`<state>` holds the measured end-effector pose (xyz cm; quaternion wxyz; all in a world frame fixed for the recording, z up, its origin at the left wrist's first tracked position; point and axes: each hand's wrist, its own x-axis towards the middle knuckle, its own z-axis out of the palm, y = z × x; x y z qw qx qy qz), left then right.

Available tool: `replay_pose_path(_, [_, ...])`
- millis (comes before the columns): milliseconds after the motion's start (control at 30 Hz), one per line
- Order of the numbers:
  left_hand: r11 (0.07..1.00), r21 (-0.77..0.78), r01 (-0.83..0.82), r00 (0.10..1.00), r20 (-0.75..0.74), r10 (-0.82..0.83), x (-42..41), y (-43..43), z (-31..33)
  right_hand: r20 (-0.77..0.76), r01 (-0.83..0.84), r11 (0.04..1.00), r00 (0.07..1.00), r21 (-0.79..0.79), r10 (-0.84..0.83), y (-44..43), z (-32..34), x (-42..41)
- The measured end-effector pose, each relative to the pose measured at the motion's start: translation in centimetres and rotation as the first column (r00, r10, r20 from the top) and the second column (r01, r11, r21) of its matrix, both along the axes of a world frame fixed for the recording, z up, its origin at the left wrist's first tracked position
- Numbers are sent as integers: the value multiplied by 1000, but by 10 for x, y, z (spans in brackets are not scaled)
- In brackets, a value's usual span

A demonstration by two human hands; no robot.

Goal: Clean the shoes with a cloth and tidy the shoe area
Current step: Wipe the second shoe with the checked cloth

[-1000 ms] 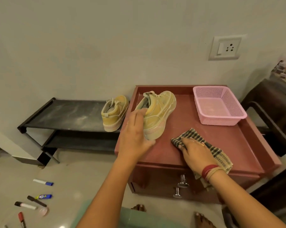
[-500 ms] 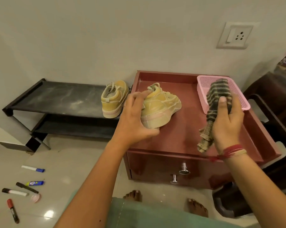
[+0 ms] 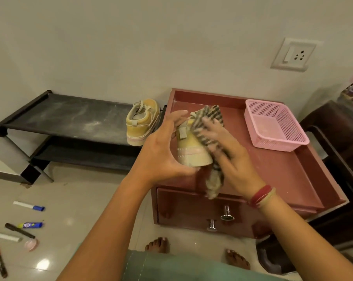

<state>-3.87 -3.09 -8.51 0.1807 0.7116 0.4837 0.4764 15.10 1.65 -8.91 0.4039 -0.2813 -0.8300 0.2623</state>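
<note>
My left hand (image 3: 161, 151) grips a yellow shoe (image 3: 188, 149) by its left side and sole, holding it heel toward me above the red cabinet top (image 3: 283, 175). My right hand (image 3: 228, 151), blurred by motion, presses a striped cloth (image 3: 208, 126) against the shoe's right side, and the cloth's tail hangs below the sole. The second yellow shoe (image 3: 142, 121) stands on the right end of the black shoe rack (image 3: 70, 116), which is dusty.
A pink plastic basket (image 3: 273, 124) sits at the back right of the cabinet. Several markers (image 3: 19, 230) lie scattered on the floor at lower left. A dark chair (image 3: 338, 159) stands to the right. My bare feet are just in front of the cabinet drawers.
My right hand picked the cloth off the cabinet, raised it, and brought it against the shoe. My left hand lifted the shoe off the cabinet and turned its heel toward me.
</note>
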Motion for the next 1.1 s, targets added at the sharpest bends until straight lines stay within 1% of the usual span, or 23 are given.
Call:
replay_pose_path(33, [1000, 0, -2, 1000, 7, 2, -1, 0, 1, -92, 21, 994, 995, -110, -32, 2, 2, 1])
replay_pose_path(67, [1000, 0, -6, 1000, 7, 6, -1, -1, 1, -130, 27, 987, 990, -160, -49, 1, 4, 2])
replay_pose_path(100, [1000, 1, -7, 1000, 3, 7, -1, -2, 2, -115, 15, 989, 993, -149, -33, -3, 3, 0])
replay_pose_path(167, [1000, 4, -4, 1000, 9, 4, -2, -3, 3, 1, -48, 998, 999, -32, 48, -13, 1, -3])
replay_pose_path(200, [1000, 4, -1, 1000, 13, 1, -2, -4, 3, 40, -72, 997, 997, -5, 73, -14, 1, -4])
replay_pose_path(233, [1000, 5, -1, 1000, 15, 1, -1, -4, 4, 39, -62, 998, 997, -21, 63, -12, 3, -5])
replay_pose_path(300, [1000, 5, -8, 1000, 16, 8, 1, -4, 6, -27, 19, 996, 999, -83, -21, -4, 13, -4])
replay_pose_path(333, [1000, 1, -12, 1000, 18, 12, 1, -4, 7, -22, 42, 996, 999, -77, -43, -3, 16, -5])
replay_pose_path(367, [1000, -5, -13, 1000, 17, 14, 2, -4, 7, 23, 29, 999, 999, -21, -28, -6, 16, -6])
replay_pose_path(433, [1000, -16, -8, 1000, 16, 8, 3, -5, 6, 128, -65, 993, 990, 97, 52, -10, 15, -10])
replay_pose_path(467, [1000, -23, -5, 1000, 19, 5, 4, -5, 7, 124, -67, 994, 991, 90, 56, -9, 15, -11])
replay_pose_path(567, [999, -18, -27, 999, 30, 27, 3, -4, 7, -32, 53, 996, 998, -66, -55, 1, 23, -13])
replay_pose_path(600, [999, -17, -29, 999, 26, 30, 2, -5, 7, -22, 47, 997, 999, -61, -48, 0, 22, -13])
replay_pose_path(667, [1000, -24, -19, 1000, 11, 20, 0, -5, 6, 93, -48, 997, 995, 58, 42, -6, 18, -13])
replay_pose_path(700, [999, -29, -14, 1000, 9, 15, 0, -6, 6, 122, -84, 994, 990, 73, 75, -7, 15, -13])
replay_pose_path(733, [999, -31, -12, 1000, 11, 12, -1, -6, 6, 98, -71, 997, 993, 35, 67, -6, 15, -13])
replay_pose_path(800, [1000, -24, -17, 1000, 11, 17, -1, -6, 5, -32, 8, 997, 999, -82, -11, 1, 19, -12])
replay_pose_path(833, [1000, -19, -19, 1000, 2, 19, -1, -7, 6, -46, 28, 995, 998, -101, -32, 2, 20, -11])
replay_pose_path(867, [1000, -15, -16, 1000, -11, 16, -1, -7, 6, -16, 18, 998, 1000, -66, -19, -1, 20, -11])
replay_pose_path(933, [1000, -6, -10, 1000, -28, 10, 0, -8, 5, 81, -61, 997, 995, 42, 58, -5, 16, -11])
replay_pose_path(967, [1000, -2, -9, 1000, -28, 9, 1, -8, 5, 89, -70, 996, 994, 47, 65, -5, 15, -10])
replay_pose_path(1067, [1000, 9, -16, 1000, -6, 16, 3, -6, 7, -12, 15, 998, 1000, -61, -16, 1, 20, -9])
replay_pose_path(1100, [1000, 10, -17, 1000, -4, 17, 3, -6, 6, 13, 13, 999, 1000, -42, -12, -1, 19, -10])
